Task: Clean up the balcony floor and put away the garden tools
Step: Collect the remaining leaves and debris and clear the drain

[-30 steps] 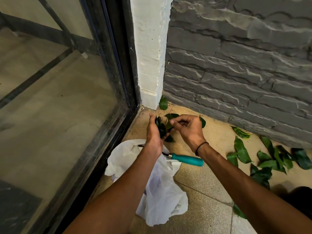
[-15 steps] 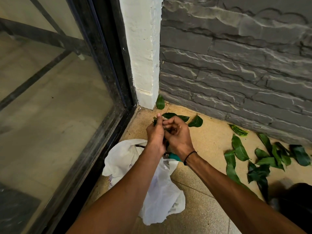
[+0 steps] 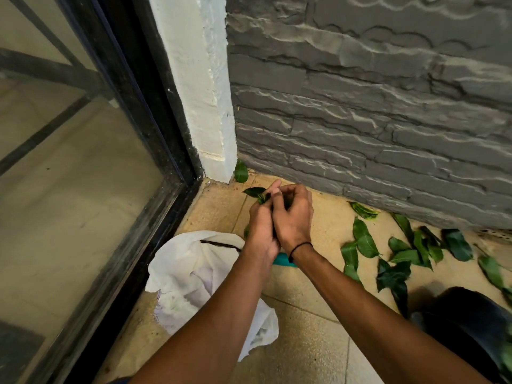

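Bunch of leaves [image 3: 259,195] sits squeezed between both hands, low in the corner just above the floor: left hand [image 3: 260,225] curled around the stems, right hand [image 3: 292,214] closed over the top, fingers bent round the same bundle. Best move from here, I'd say, is to keep the bunch compressed and carry it straight to the white plastic bag [image 3: 194,270] lying just beside the wrists, dropping it deep so nothing slips out. A teal tool handle [image 3: 282,259] peeks out under the right wrist. One leaf [image 3: 240,171] leans at the white pillar [image 3: 205,106]; more scattered leaves [image 3: 396,250] lie along the grey stone wall [image 3: 374,120], on speckled tan floor tiles [image 3: 304,342], beside a black-framed glass door [image 3: 83,189]
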